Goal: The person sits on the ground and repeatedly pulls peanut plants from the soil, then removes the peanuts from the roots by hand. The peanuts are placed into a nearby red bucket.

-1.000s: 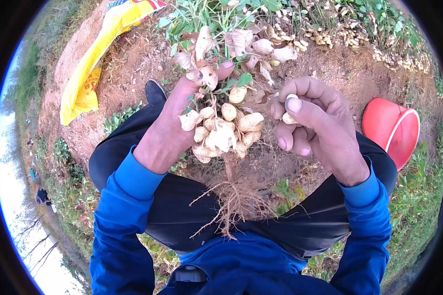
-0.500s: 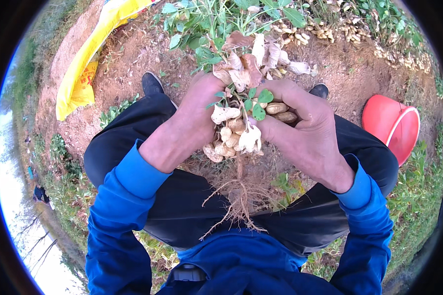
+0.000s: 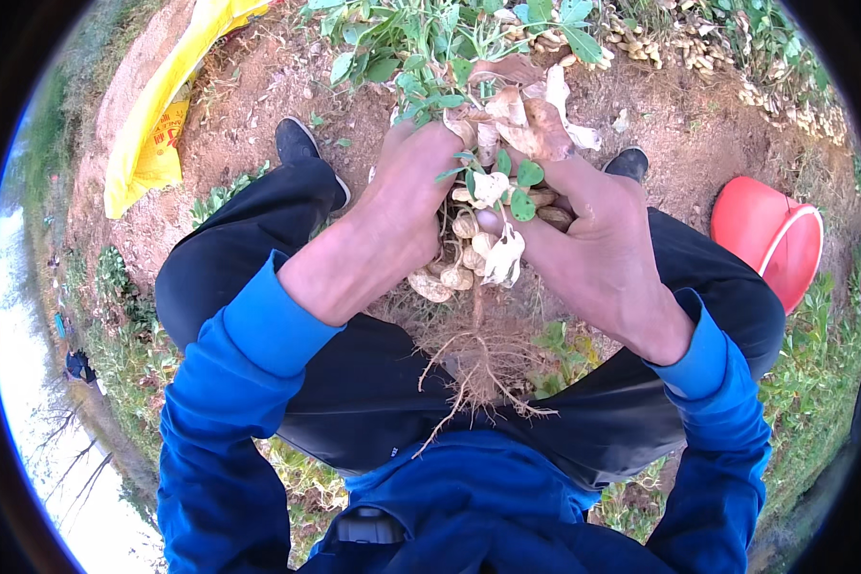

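Observation:
I hold an uprooted peanut plant (image 3: 480, 251) upside down between my knees. Pale pods cluster in the middle and thin brown roots hang toward my lap. My left hand (image 3: 407, 206) is wrapped around the left side of the pod cluster. My right hand (image 3: 593, 239) closes on the right side, fingers pressed among the pods and small green leaves. Both hands touch each other around the bunch. Dry tan leaves (image 3: 531, 110) stick out just beyond my fingers.
A red bucket (image 3: 770, 239) lies on the bare soil to my right. A yellow sack (image 3: 158, 115) lies at the far left. Green peanut plants (image 3: 430, 38) and pulled pods (image 3: 679, 43) lie ahead. My black shoes (image 3: 297, 143) rest on the dirt.
My right hand, which was apart holding a single pod, has come in and closed on the pod cluster. The plant has shifted slightly away from me.

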A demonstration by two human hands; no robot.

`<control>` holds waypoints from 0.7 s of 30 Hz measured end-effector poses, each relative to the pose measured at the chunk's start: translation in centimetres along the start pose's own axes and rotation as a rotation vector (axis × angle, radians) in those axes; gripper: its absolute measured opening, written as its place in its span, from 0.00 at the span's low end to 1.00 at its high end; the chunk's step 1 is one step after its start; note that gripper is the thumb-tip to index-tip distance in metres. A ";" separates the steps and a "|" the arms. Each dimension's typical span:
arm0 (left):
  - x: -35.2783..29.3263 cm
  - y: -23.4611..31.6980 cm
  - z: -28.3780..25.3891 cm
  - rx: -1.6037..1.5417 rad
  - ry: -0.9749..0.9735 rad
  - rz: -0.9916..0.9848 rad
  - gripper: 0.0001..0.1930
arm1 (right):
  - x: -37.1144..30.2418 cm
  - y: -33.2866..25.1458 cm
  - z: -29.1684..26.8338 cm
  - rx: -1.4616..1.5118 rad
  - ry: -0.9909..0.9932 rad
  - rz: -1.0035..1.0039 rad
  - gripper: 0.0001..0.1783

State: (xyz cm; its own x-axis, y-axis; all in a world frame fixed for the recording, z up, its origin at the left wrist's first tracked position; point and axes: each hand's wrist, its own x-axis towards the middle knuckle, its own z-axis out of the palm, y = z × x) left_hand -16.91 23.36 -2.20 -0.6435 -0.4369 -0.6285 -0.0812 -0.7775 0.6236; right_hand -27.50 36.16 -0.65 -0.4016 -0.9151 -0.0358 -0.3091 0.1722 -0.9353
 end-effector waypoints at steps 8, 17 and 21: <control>-0.3 0.6 0.1 0.023 -0.097 -0.068 0.14 | 0.7 -0.8 -1.2 0.556 -0.050 0.362 0.11; -0.3 0.0 -1.1 -0.301 -0.308 -0.288 0.17 | 0.9 -1.2 -2.4 0.694 -0.164 0.459 0.10; -0.9 0.2 -1.3 -0.403 -0.443 -0.329 0.18 | 0.6 -1.0 -3.0 0.889 -0.214 0.463 0.13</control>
State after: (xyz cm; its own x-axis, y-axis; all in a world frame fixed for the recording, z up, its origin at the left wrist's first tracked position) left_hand -15.36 23.00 -2.08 -0.8917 0.0103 -0.4525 -0.0910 -0.9834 0.1571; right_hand -30.01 36.57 1.34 -0.1302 -0.8883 -0.4404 0.6234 0.2721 -0.7331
